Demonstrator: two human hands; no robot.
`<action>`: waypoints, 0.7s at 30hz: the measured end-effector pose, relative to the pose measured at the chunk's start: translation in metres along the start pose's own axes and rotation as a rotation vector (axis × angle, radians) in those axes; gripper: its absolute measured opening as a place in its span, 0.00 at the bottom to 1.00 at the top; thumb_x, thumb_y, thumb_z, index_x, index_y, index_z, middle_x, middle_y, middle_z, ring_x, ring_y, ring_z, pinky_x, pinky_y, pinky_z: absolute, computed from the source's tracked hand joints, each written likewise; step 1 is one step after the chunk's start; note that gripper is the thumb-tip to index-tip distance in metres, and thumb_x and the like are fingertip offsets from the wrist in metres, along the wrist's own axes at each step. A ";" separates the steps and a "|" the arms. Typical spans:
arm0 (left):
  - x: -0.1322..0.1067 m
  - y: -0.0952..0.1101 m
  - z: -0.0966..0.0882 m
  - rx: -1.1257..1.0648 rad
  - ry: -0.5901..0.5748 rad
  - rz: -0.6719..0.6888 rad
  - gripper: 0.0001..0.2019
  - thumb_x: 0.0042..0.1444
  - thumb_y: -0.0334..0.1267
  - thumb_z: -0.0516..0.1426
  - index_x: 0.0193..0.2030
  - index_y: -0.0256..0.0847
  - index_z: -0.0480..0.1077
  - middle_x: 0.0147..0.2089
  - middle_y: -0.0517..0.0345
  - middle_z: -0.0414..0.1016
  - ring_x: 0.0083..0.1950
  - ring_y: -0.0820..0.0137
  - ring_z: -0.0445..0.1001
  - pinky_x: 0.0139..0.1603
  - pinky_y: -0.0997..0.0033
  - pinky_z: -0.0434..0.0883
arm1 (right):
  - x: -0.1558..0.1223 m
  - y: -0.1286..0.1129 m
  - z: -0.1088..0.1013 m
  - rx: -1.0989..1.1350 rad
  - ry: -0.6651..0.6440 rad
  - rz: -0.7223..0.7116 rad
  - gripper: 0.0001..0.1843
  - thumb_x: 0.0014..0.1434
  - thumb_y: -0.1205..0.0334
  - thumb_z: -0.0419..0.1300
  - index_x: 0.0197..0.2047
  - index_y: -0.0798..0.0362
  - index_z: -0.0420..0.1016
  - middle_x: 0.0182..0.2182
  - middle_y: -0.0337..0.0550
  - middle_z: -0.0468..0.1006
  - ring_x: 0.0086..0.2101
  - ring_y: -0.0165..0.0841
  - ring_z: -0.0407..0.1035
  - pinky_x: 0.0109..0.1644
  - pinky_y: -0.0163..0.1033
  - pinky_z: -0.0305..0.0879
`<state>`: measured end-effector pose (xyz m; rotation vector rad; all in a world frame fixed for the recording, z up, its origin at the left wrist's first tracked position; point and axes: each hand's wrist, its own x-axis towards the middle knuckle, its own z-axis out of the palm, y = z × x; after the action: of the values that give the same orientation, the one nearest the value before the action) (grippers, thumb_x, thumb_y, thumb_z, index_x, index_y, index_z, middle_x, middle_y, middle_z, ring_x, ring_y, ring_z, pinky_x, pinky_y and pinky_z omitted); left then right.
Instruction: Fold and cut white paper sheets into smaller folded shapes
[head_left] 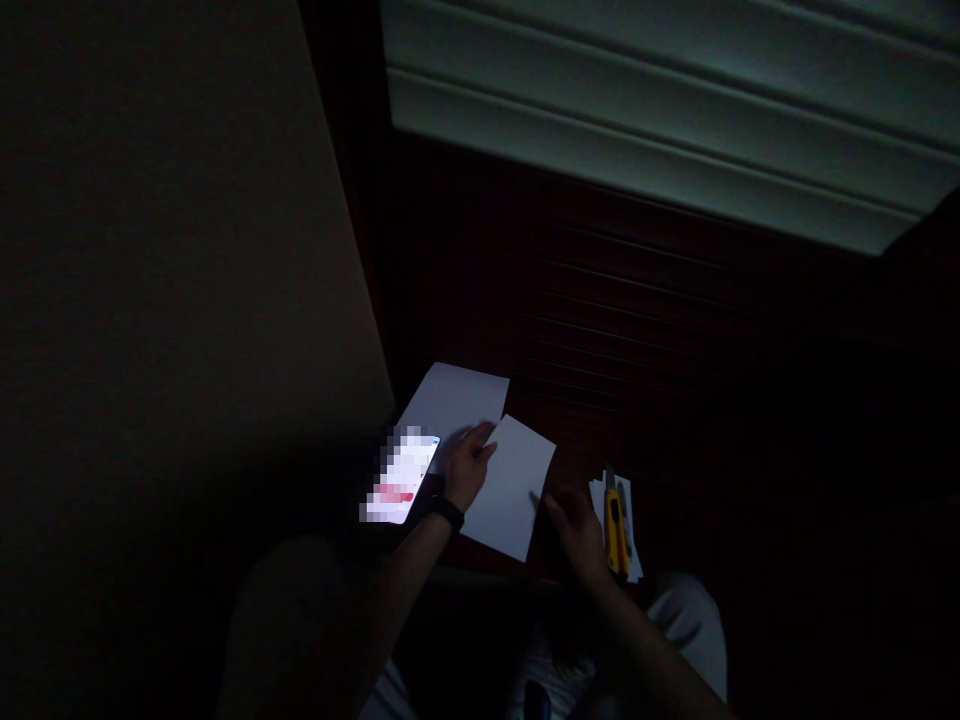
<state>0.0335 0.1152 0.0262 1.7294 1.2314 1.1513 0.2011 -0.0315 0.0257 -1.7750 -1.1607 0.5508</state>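
The scene is very dark. My left hand [469,462], with a dark band at the wrist, rests on the edge of a white sheet of paper [510,488] lying on a dark wooden surface; its fingers look stretched forward. A second white sheet [454,398] lies behind it, partly under the hand. My right hand [574,525] hovers at the sheet's right edge with fingers loosely curled; whether it holds anything is hidden by the dark. A yellow utility knife [616,520] lies just right of that hand on small white paper pieces [628,535].
A lit phone screen [401,480] lies left of my left hand. A beige wall [165,280] fills the left. Pale horizontal slats [660,110] run across the top right above dark wood panelling [637,300]. My knees show at the bottom.
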 end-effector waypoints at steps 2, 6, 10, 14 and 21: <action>0.000 0.004 -0.003 -0.277 -0.020 -0.153 0.22 0.51 0.43 0.59 0.52 0.38 0.67 0.38 0.52 0.77 0.39 0.65 0.75 0.39 0.65 0.70 | 0.014 0.001 0.002 0.178 0.040 0.107 0.24 0.53 0.47 0.57 0.48 0.55 0.69 0.44 0.50 0.75 0.42 0.38 0.70 0.43 0.39 0.65; -0.009 0.010 -0.010 -0.626 -0.031 -0.335 0.22 0.44 0.47 0.62 0.42 0.34 0.72 0.42 0.48 0.77 0.41 0.63 0.75 0.42 0.66 0.70 | 0.027 0.002 0.007 0.358 0.013 0.193 0.23 0.48 0.46 0.61 0.37 0.58 0.74 0.33 0.48 0.79 0.34 0.38 0.72 0.37 0.38 0.65; -0.025 0.014 -0.021 -0.638 -0.115 -0.383 0.22 0.43 0.51 0.61 0.39 0.34 0.74 0.37 0.50 0.78 0.36 0.63 0.76 0.37 0.65 0.70 | 0.028 0.009 0.007 0.335 0.050 0.197 0.22 0.45 0.44 0.62 0.28 0.58 0.75 0.25 0.45 0.77 0.28 0.36 0.70 0.33 0.37 0.63; -0.042 0.013 -0.027 -0.524 -0.275 -0.384 0.20 0.46 0.51 0.59 0.36 0.35 0.75 0.35 0.52 0.78 0.37 0.62 0.75 0.36 0.68 0.70 | 0.028 0.016 0.005 0.275 0.150 0.191 0.25 0.46 0.40 0.59 0.27 0.58 0.73 0.24 0.44 0.76 0.27 0.35 0.68 0.32 0.37 0.62; -0.045 0.002 -0.027 -0.394 -0.260 -0.335 0.21 0.50 0.50 0.57 0.41 0.33 0.73 0.41 0.48 0.77 0.42 0.61 0.75 0.41 0.65 0.70 | 0.017 0.010 -0.021 -0.074 0.086 0.037 0.25 0.55 0.41 0.50 0.27 0.55 0.72 0.24 0.44 0.75 0.27 0.35 0.69 0.31 0.36 0.60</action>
<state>0.0021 0.0733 0.0258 1.2743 1.0072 0.8680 0.2298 -0.0276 0.0287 -1.8686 -1.1030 0.4540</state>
